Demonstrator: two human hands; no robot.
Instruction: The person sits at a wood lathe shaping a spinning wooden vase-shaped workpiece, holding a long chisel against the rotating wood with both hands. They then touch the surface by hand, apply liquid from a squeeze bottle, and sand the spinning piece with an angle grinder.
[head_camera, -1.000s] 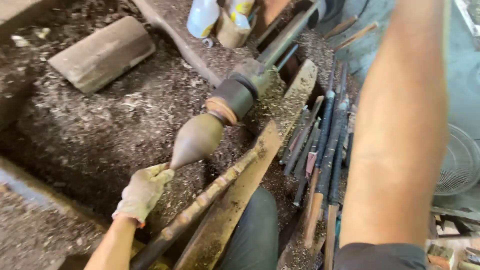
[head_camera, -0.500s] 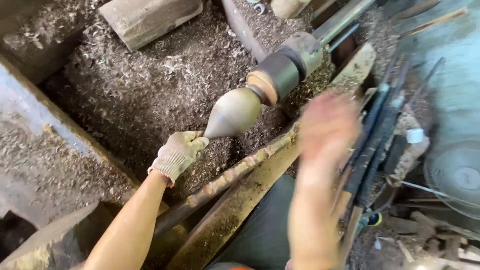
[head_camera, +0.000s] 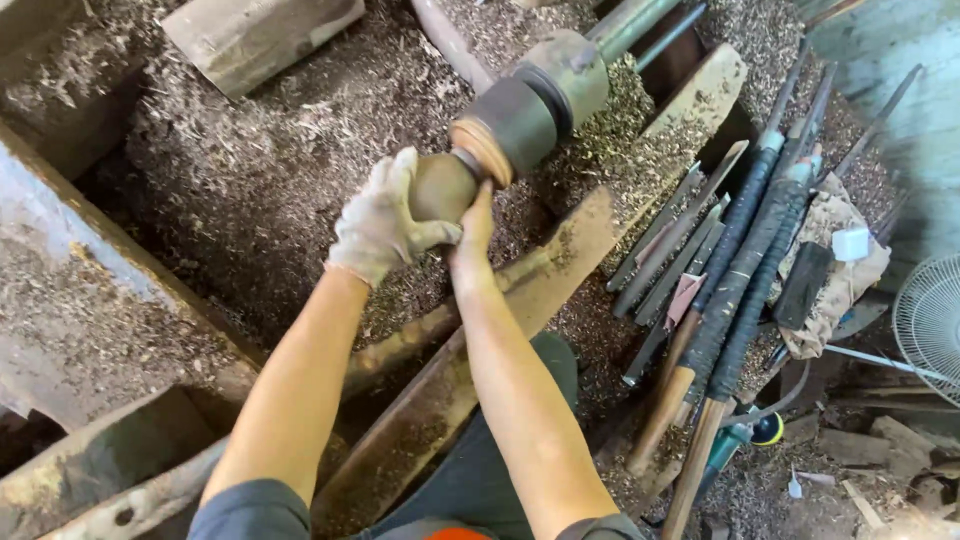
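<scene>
Our legs: dark trousers (head_camera: 480, 480) sit lowest in view, below the round brown wooden piece (head_camera: 440, 188) on the lathe.

Our left hand (head_camera: 383, 222): it wears a pale cloth glove. Its fingers curl around the near side of the wooden piece and hold it.

Our right hand (head_camera: 474, 235): bare. We see its fingers reach up and touch the wooden piece from below. We cannot tell how tight they hold.

Wooden piece: it sits on the end of the dark round metal holder (head_camera: 515, 122), touching it, with a light wooden ring between them.

Long plank (head_camera: 560, 265): it runs just below the wooden piece, dusted with chips.

Tools: long turning tools with black wrapped grips (head_camera: 735, 270) lie to the right of the wooden piece, side by side.

Cloth bundle (head_camera: 835, 265): right of the tools; a small white block and a dark flat thing lie on it.

Pit under the lathe (head_camera: 250, 190): left of the wooden piece, it is full of wood shavings. A grey wooden block (head_camera: 255, 35) lies on them, farther off.

Fan (head_camera: 930, 325): a white wire fan stands far right.

What could go wrong: we think the glove or fingers could get caught if the holder spins. The piece could also slip off if we pull too hard.
</scene>
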